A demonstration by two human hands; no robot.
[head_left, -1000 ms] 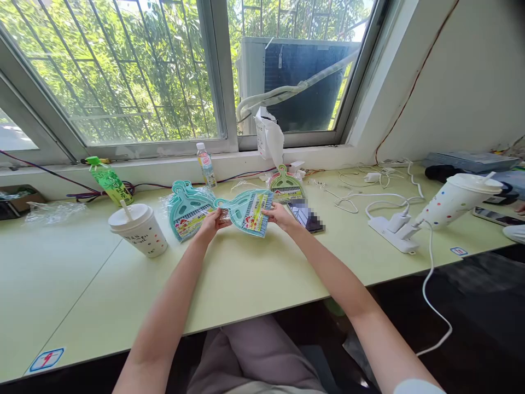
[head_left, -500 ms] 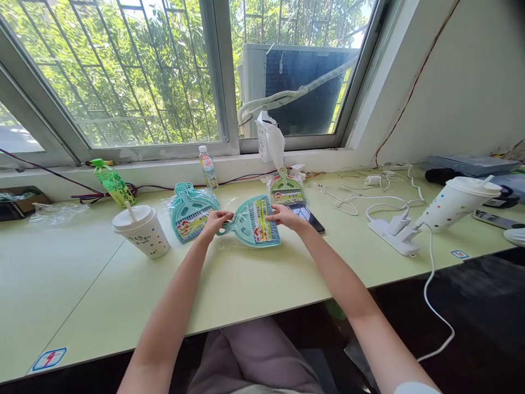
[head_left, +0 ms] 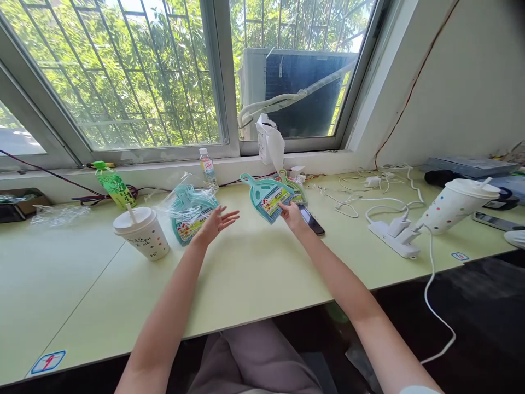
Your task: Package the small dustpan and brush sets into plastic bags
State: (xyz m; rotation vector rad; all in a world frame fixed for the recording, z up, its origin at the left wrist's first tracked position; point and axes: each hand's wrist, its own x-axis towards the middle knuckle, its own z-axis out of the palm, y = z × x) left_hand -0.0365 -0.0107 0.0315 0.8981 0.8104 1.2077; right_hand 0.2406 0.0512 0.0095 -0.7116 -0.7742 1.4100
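My right hand [head_left: 292, 214] grips a teal mini dustpan-and-brush set [head_left: 266, 196] by its lower edge and holds it above a green dustpan set [head_left: 296, 191] lying near the window sill. My left hand [head_left: 216, 221] is open, fingers spread, palm up, hovering beside a teal dustpan set in clear plastic wrap [head_left: 189, 212]. A dark phone [head_left: 312, 221] lies just right of my right hand.
A lidded white paper cup with straw [head_left: 141, 232] stands at left, a green bottle [head_left: 110, 184] and a small water bottle [head_left: 207, 164] by the sill. A white power strip with cables [head_left: 394, 235] and a tilted dotted cup [head_left: 455, 203] are at right.
My left hand let go of the teal dustpan set and opened. My right hand carried the set back and right, over the green one.
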